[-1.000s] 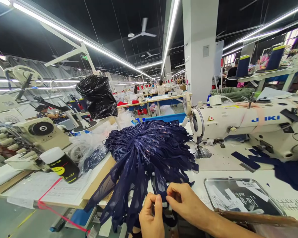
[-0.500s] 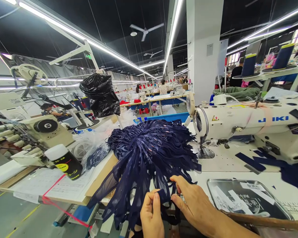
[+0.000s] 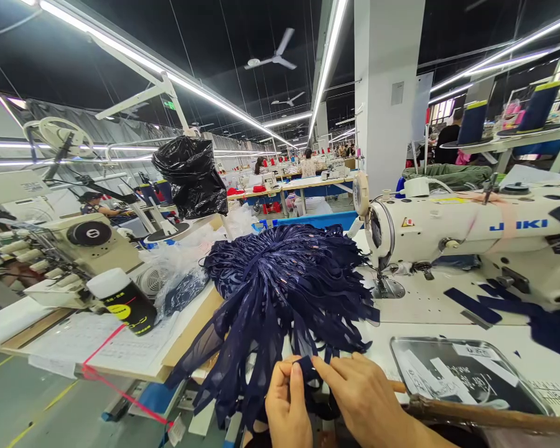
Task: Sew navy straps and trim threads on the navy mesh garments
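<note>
Strip end (image 3: 307, 368), navy, lies in front and to the left of the sewing machine (image 3: 429, 227). Left hand (image 3: 287, 401) pinches it tightly. Right hand (image 3: 361, 395): index raised clear half a second ago, now down at the strip's edge. Both hands meet at one spot, suggesting close handling. Right thumb hidden, grip can't be told; orange rod (image 3: 396, 386) shows beyond, held or not unclear. Strip bundle (image 3: 284, 267) sits just left of the machine.

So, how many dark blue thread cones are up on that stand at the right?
2: one cone nearer the pillar, the other cone farther right, near the picture's edge. More could be hidden.
</note>
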`<state>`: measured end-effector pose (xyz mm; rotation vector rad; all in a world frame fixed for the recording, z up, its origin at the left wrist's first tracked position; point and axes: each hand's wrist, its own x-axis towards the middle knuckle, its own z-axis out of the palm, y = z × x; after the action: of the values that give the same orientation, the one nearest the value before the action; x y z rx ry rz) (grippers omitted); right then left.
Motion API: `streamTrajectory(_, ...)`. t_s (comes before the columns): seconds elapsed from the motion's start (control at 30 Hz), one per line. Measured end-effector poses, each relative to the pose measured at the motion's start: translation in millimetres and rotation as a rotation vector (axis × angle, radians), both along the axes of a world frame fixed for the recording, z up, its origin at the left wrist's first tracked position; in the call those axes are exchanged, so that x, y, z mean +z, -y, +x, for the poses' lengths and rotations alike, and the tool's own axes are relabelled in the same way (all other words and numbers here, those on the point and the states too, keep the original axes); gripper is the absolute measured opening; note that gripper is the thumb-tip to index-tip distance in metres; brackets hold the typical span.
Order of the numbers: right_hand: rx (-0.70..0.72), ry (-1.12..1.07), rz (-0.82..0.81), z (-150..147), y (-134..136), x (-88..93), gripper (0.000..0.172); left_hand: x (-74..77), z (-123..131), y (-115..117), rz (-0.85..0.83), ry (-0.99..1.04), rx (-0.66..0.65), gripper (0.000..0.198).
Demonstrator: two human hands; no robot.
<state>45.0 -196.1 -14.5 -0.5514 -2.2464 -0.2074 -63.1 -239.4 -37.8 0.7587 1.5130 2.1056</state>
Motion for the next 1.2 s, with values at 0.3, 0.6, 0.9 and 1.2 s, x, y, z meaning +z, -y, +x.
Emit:
streamTrajectory(0.3, -0.006, -0.023, 0.012, -0.6, 0.3, 0.4, 0.037, 7.2, 4.3, 1.2, 0.022, -0.164, 0.086, 0.036)
streamTrajectory(0.6, -0.003, 0.016, 0.002, -0.8, 0.1, -1.5, 0.034, 10.1, 6.4, 3.0, -0.006, -0.332, 0.186, 0.035)
streamTrajectory(0.9, 0.147, 0.01, -0.13, 1.8, -5.2, -2.4, 0.029, 14.8, 2.7, 2.8, -0.017, -0.007, -0.031, 0.037)
streamTrajectory(1.2, 0.187, -0.085, -0.344, -3.9, 0.0, -4.0, 0.033, 13.4, 4.7, 3.0, -0.011, -0.022, -0.012, 0.038)
